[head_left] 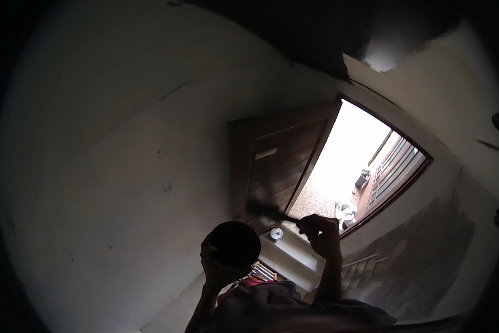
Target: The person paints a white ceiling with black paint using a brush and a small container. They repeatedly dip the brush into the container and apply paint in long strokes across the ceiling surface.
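My left hand (212, 262) is closed around the side of a dark round pot (237, 244), held up in front of my body. Shadow hides whatever is in the pot. In the fingers of my right hand (324, 232) is the handle of a paintbrush (267, 211). Its dark, blurred head points left, above and slightly right of the pot and apart from it. From this view the brush head overlaps the lower part of a brown wooden door (283, 158).
A large pale wall (116, 183) rises on the left. The door stands ajar beside a bright doorway (338, 150). Below are light steps (294, 252) and a round white-topped container (276, 233). Dark areas cover the upper surface (305, 33) and right wall (432, 250).
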Motion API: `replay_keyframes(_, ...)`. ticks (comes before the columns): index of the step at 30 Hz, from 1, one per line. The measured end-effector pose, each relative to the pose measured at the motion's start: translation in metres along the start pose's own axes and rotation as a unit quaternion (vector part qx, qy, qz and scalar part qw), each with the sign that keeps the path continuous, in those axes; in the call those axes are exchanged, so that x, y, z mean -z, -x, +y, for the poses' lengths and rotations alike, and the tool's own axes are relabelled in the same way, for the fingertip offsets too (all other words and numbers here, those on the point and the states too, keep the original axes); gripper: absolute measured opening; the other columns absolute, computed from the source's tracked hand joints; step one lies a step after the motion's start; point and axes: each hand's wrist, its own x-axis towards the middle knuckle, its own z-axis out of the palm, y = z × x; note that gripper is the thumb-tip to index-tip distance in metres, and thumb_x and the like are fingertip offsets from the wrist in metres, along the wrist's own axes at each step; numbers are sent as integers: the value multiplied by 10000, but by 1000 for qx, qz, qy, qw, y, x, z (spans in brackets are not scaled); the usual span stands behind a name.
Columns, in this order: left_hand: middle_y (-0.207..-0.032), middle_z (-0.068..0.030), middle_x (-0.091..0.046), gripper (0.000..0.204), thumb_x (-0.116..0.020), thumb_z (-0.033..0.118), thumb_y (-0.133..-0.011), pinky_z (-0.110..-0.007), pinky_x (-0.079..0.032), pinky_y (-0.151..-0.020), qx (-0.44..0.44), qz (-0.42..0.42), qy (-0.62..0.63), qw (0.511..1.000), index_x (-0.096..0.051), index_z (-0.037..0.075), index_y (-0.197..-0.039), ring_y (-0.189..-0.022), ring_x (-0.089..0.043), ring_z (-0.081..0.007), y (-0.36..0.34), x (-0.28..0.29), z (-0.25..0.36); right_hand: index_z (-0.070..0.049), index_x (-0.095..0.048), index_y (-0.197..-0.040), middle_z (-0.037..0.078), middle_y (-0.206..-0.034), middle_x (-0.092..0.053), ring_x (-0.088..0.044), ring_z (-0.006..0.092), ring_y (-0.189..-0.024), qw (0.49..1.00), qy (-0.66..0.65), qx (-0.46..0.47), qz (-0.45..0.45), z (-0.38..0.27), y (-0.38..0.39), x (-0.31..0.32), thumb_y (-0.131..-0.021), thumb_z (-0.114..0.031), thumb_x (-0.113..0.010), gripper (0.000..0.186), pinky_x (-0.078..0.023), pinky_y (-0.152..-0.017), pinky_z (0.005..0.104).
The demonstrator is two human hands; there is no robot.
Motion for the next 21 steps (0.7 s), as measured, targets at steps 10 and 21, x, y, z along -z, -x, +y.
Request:
replay_keyframes(10,-1422,-253,-478,1136,-1040,411,-491,-573,-470,-1053,-32,-53,40,997,-383,171,-1386,-1305,-523,-416,9,-22,5,-151,-718,-941,71,-711,-676,-690,253,-610,978,51,116,-168,-28,20,-14,-904,-269,-763,131,-517,-534,393)
replay_keyframes(21,-1446,-228,-491,1034,-983,364,-605,-501,-452,-1110,-3,-124,33,992,-362,165,-1407,-1343,-520,-357,-8,-23,6,-143,-718,-1033,120,-785,-711,-719,302,-689,960,27,113,-254,-26,9,-57,-941,-247,-682,142,-561,-645,422)
